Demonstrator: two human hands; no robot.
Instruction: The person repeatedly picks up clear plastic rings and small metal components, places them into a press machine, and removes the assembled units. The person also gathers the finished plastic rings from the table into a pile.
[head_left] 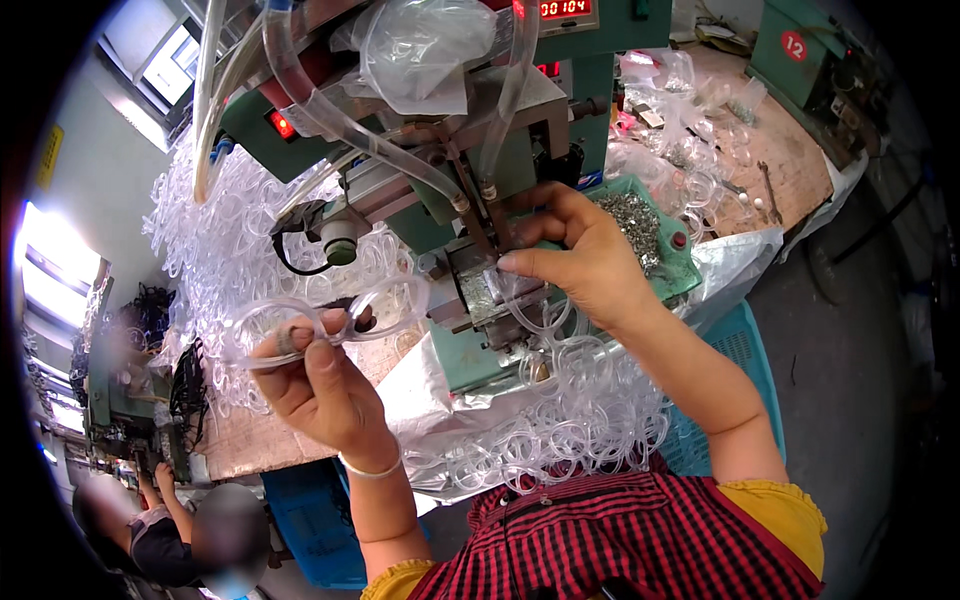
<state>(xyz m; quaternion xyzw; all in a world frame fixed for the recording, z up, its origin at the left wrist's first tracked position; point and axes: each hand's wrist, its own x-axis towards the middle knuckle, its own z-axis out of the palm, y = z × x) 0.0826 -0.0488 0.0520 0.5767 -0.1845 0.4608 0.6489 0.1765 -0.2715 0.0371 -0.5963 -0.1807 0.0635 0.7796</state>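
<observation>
My left hand [325, 390] is closed, its thumb and fingers pinching a clear plastic frame [268, 308] with two round loops, like goggles. It is held up left of a green press machine [465, 365]. At the press, my right hand [592, 255] reaches in, thumb and forefinger drawn together beside the metal die [485, 285]. From those fingertips another clear plastic frame [545, 327] hangs over the front of the die. The spot where the fingers meet it is partly hidden by the press parts.
Clear looped pieces lie piled at the left [200, 230] and in front of me [570, 430]. A green tray [690, 265] of small metal parts stands right of the press. Clear hoses [370, 145] run down to it. A blue crate [735, 345] stands below; another person [165, 530] sits far left.
</observation>
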